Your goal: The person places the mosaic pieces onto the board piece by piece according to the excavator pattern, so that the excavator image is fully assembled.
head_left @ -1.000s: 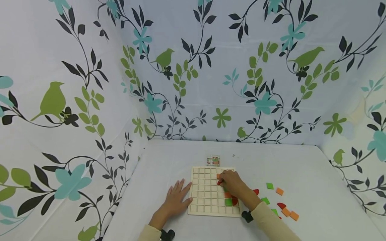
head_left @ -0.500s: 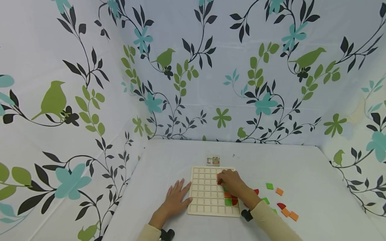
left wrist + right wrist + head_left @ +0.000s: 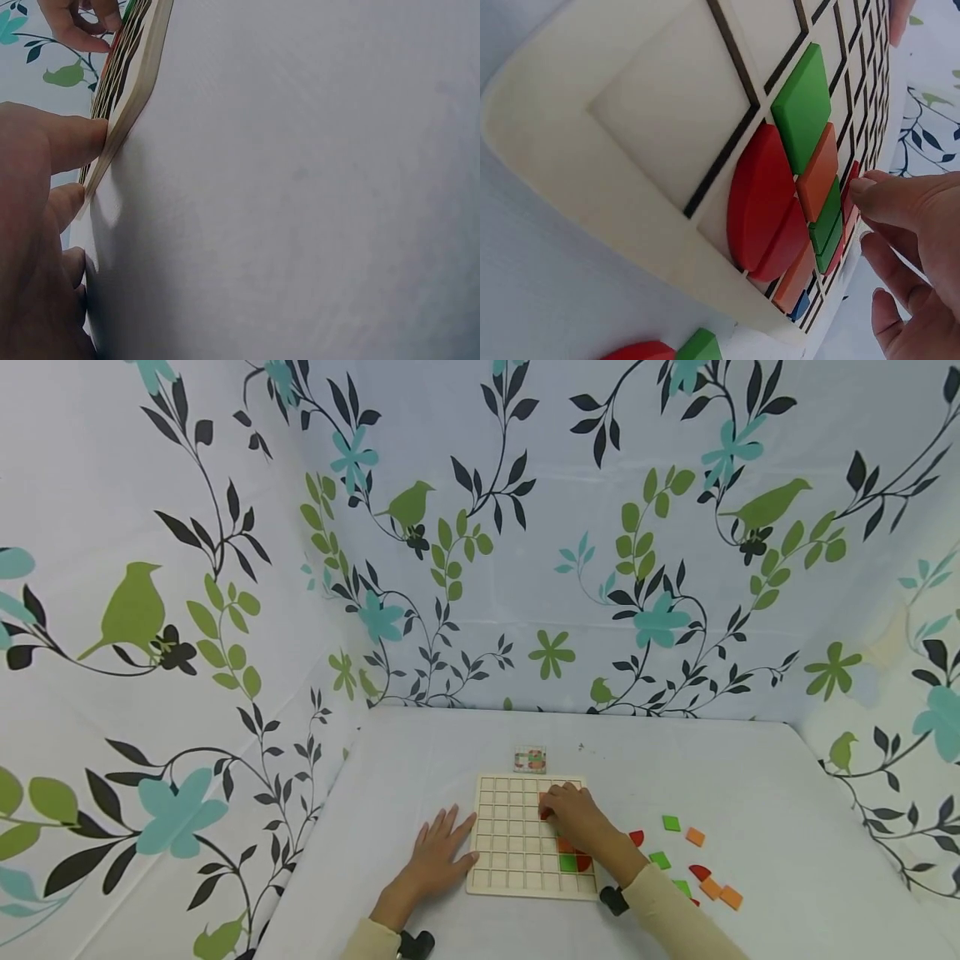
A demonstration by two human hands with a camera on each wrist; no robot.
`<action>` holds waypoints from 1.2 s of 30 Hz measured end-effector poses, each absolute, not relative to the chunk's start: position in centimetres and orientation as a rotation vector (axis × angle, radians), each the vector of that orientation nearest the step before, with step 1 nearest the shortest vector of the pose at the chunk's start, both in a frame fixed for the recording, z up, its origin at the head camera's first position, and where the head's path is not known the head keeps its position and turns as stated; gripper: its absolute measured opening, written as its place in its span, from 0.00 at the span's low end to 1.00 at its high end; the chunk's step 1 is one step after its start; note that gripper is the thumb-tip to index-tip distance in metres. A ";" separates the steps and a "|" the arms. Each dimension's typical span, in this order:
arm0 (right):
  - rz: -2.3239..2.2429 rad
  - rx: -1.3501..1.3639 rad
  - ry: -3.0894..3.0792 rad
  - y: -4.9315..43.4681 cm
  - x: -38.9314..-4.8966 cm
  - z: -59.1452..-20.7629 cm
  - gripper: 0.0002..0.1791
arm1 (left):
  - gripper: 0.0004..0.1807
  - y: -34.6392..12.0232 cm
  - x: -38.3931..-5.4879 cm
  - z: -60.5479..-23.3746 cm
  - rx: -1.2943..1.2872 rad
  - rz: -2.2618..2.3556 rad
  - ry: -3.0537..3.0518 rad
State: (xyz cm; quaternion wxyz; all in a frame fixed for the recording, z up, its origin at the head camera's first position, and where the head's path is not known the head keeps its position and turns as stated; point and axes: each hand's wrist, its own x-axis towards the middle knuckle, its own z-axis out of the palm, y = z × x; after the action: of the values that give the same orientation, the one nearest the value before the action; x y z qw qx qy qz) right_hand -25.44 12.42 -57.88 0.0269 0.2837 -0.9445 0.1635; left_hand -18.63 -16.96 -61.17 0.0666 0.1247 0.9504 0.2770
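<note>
In the head view, the left hand [image 3: 438,860], fingers spread, touches the board [image 3: 517,868], probably steadying it; the right hand [image 3: 579,817] curls over the far right part. In the left wrist view, fingertips [image 3: 91,141] meet the board's edge. In the right wrist view, the right hand pinches a red piece [image 3: 849,201] on the grid, seemingly for fine control.

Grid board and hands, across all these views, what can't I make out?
Head view: squares of the grid board under the right hand, which covers them.
Head view: the small card, its pattern too small to read.
Left wrist view: part of the left hand, cut off by the left edge.
</note>
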 end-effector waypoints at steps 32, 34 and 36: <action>0.708 0.013 -3.096 26.6 -24.3 -58.8 0.20 | 0.36 -17.2 -19.0 -62.4 0.393 0.827 2.890; 0.793 0.024 -3.069 26.4 -24.5 -59.3 0.23 | 0.37 -17.2 -19.0 -62.6 0.401 0.831 2.896; 0.852 -0.018 -3.049 26.4 -24.7 -59.8 0.24 | 0.37 -17.2 -19.0 -62.8 0.401 0.825 2.902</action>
State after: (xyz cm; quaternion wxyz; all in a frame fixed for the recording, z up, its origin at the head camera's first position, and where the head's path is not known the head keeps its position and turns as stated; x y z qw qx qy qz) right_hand -24.70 26.37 -59.84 -0.0120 -0.0057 -0.9630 0.2691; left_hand -18.96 -17.16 -62.81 0.0490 0.1317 0.9523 0.2707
